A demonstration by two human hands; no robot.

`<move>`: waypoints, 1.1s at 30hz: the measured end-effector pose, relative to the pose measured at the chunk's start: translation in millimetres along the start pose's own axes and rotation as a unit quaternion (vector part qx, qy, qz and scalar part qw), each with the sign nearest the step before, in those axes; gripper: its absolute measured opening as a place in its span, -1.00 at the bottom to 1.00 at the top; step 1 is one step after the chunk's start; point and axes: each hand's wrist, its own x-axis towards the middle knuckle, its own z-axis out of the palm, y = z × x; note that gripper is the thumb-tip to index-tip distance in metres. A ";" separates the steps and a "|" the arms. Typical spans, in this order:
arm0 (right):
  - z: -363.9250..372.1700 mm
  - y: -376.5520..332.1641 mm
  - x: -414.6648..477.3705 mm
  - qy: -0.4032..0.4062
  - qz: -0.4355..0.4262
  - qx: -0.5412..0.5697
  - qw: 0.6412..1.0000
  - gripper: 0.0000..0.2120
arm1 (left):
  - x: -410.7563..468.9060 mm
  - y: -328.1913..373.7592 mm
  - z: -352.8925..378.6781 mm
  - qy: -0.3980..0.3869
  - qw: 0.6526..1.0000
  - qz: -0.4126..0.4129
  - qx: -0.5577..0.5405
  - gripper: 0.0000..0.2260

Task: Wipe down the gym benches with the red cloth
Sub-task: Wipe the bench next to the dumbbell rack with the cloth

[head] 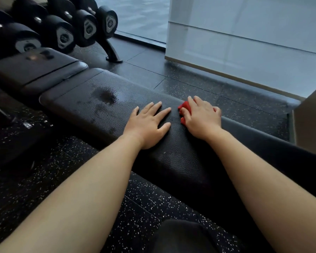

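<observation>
A long black padded gym bench (102, 103) runs from upper left to lower right. My left hand (149, 123) lies flat on its top with fingers spread and straight. Just to its right, my right hand (202, 116) presses a bunched red cloth (183, 107) onto the pad near its far edge, fingers curled over it; only the cloth's left part shows. A damp patch (104, 96) marks the pad further left. A second bench pad (38, 67) sits beyond the first, at the upper left.
A rack of black dumbbells (62, 31) stands at the upper left, its foot (113, 55) on the speckled rubber floor (190, 83). A white wall panel (244, 39) rises at the back right. A beige box edge (310, 121) stands at the right.
</observation>
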 end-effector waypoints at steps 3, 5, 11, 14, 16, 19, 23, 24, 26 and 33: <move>-2.6 4.0 -31.0 -0.004 -0.027 -0.001 1.000 -0.48 | -1.3 -0.1 0.9 0.002 1.000 0.002 0.001 -0.51; -3.1 4.8 -42.9 -0.005 -0.031 0.002 0.999 -0.48 | -0.6 -0.5 0.5 0.002 1.000 0.002 0.000 -0.51; 0.5 -0.4 -6.3 -0.001 -0.019 -0.008 1.000 -0.50 | 2.3 1.4 -1.2 0.001 1.000 -0.004 -0.005 -0.50; 1.8 -5.5 19.1 -0.005 -0.003 -0.011 1.000 -0.52 | 1.9 1.0 -1.6 0.002 1.000 -0.004 -0.003 -0.50; 1.3 -8.7 27.2 -0.009 0.007 -0.007 1.000 -0.56 | 2.2 1.1 -2.4 0.004 1.000 -0.002 -0.003 -0.50; 1.8 -9.0 21.7 0.002 -0.002 0.000 1.000 -0.54 | 1.1 1.6 -2.8 0.005 1.000 -0.001 -0.010 -0.51; -0.8 -5.6 -11.8 0.000 -0.024 0.003 1.000 -0.50 | 3.7 4.4 -6.2 0.019 1.000 -0.008 -0.013 -0.54; -1.0 -5.9 -20.8 0.001 -0.025 0.005 1.000 -0.50 | 8.4 5.8 -10.4 0.018 1.000 0.000 0.002 -0.55; -1.8 -7.7 -25.5 -0.005 -0.017 0.005 1.000 -0.50 | 24.9 8.7 -19.0 0.009 0.999 0.030 0.042 -0.57; 1.0 -15.5 21.0 -0.017 0.048 -0.009 0.999 -0.53 | 59.3 -3.8 -7.5 -0.046 0.997 0.055 0.004 -0.46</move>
